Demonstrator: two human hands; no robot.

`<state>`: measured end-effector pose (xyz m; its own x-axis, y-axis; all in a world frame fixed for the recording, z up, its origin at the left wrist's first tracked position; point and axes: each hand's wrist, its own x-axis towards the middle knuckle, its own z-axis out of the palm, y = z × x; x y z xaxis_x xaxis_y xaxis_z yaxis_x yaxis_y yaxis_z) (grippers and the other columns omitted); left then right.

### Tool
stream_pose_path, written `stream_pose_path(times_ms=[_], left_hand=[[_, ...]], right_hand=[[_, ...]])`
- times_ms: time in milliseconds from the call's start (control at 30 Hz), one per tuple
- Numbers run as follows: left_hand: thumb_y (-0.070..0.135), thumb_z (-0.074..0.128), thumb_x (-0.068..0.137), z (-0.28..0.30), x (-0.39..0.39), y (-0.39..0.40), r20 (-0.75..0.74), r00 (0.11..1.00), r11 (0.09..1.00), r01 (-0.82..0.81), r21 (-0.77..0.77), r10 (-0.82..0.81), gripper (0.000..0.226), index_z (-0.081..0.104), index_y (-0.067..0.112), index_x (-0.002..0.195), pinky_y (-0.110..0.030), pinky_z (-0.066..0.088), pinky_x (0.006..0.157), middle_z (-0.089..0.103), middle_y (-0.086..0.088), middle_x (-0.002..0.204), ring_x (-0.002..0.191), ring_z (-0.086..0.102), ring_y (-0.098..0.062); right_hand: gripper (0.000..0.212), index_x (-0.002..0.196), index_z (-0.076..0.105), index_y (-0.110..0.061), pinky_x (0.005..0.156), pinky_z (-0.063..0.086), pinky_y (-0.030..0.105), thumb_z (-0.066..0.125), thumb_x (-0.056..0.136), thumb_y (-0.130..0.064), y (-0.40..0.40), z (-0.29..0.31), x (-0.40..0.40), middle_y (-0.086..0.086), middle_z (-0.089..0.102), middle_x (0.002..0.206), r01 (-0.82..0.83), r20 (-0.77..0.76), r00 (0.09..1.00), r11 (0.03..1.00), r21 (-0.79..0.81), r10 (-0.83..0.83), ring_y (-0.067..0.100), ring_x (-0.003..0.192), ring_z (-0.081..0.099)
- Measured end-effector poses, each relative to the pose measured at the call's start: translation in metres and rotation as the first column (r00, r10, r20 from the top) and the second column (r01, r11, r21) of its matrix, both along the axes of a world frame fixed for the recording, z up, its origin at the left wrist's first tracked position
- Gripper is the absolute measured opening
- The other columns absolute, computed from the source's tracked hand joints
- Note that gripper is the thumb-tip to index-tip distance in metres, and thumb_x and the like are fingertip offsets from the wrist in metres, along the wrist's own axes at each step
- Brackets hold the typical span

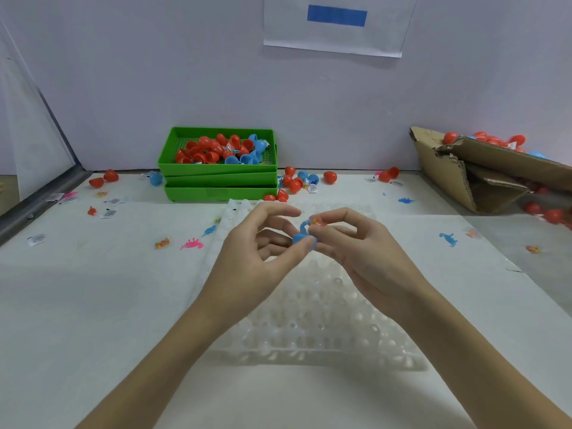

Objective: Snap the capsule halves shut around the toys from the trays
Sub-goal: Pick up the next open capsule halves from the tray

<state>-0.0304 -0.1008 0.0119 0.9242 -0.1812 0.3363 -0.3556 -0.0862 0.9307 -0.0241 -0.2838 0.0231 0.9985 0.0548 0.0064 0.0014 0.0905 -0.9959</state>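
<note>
My left hand (pixel 263 243) pinches a blue capsule half (pixel 301 238) between thumb and fingers, open side up. My right hand (pixel 356 243) holds a small orange toy (pixel 315 222) in a clear wrapper at the capsule's mouth, partly inside it. Both hands hover over a white dimpled tray (pixel 309 305) at the table's middle. Stacked green trays (pixel 216 171) at the back hold several red and blue capsule halves (pixel 213 150).
Loose red and blue capsule halves (pixel 294 181) lie beside the green trays. Small toys lie scattered: pink (pixel 192 244), orange (pixel 162 243), blue (pixel 448 239). A torn cardboard box (pixel 483 178) with red capsules sits at the right. Paper slips (pixel 108 212) lie at the left.
</note>
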Motion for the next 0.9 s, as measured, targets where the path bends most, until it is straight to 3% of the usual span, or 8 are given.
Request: stream_pose_path(times_ms=[133,367,533,667,800,900], left_hand=[[0.017,0.08,0.09,0.002,0.0,0.001,0.019,0.998,0.999,-0.053,-0.004,0.053,0.023,0.073,0.02,0.112,-0.022,0.06,0.08,0.074,0.006,0.102,0.09,0.077,-0.017],[0.013,0.082,0.088,0.004,0.0,0.001,0.018,0.997,0.997,-0.071,-0.013,0.071,0.031,0.072,0.021,0.116,-0.019,0.059,0.082,0.071,0.002,0.115,0.093,0.076,-0.013],[0.015,0.082,0.087,0.005,0.0,0.002,0.018,0.997,0.997,-0.081,0.008,0.081,0.035,0.071,0.023,0.119,-0.023,0.06,0.084,0.068,0.001,0.119,0.094,0.076,-0.015],[0.007,0.08,0.089,0.006,-0.002,0.001,0.051,0.998,0.999,-0.038,0.016,0.037,0.029,0.073,0.019,0.114,-0.023,0.06,0.086,0.072,-0.001,0.116,0.095,0.077,-0.016],[0.006,0.081,0.088,0.005,-0.002,0.001,0.09,0.996,1.0,-0.021,0.016,0.02,0.026,0.074,0.017,0.11,-0.022,0.059,0.085,0.075,0.002,0.112,0.095,0.077,-0.017],[0.007,0.081,0.088,0.005,-0.003,0.001,0.171,0.985,0.997,-0.049,0.056,0.039,0.024,0.075,0.016,0.11,-0.021,0.059,0.084,0.074,0.004,0.11,0.095,0.077,-0.018]], right_hand=[[0.022,0.111,0.072,-0.011,0.108,0.05,0.045,0.077,0.091,-0.019,0.005,-0.003,-0.001,0.009,0.079,0.105,-0.022,0.039,0.999,0.999,-0.045,0.024,0.024,0.102,0.075],[0.033,0.118,0.074,-0.013,0.108,0.051,0.037,0.071,0.092,-0.034,0.002,0.0,0.001,0.005,0.077,0.114,-0.118,0.047,0.992,0.993,-0.005,0.118,0.019,0.112,0.072],[0.022,0.114,0.073,-0.012,0.099,0.057,0.033,0.069,0.096,-0.023,0.001,-0.001,0.001,0.008,0.078,0.108,-0.064,0.101,0.993,0.998,-0.018,0.065,0.024,0.108,0.073],[0.024,0.111,0.073,-0.024,0.106,0.048,0.039,0.078,0.089,-0.027,0.003,-0.002,-0.001,0.007,0.078,0.108,-0.099,0.059,0.993,0.994,-0.04,0.101,0.023,0.107,0.073],[0.022,0.104,0.076,-0.02,0.108,0.049,0.036,0.081,0.084,-0.015,-0.001,0.001,0.003,0.011,0.077,0.112,-0.162,-0.071,0.982,0.976,0.149,0.174,0.025,0.112,0.072],[0.02,0.099,0.081,-0.018,0.1,0.055,0.027,0.081,0.08,-0.012,-0.006,0.004,0.004,0.013,0.075,0.116,-0.203,-0.101,0.966,0.942,0.267,0.237,0.023,0.116,0.071]])
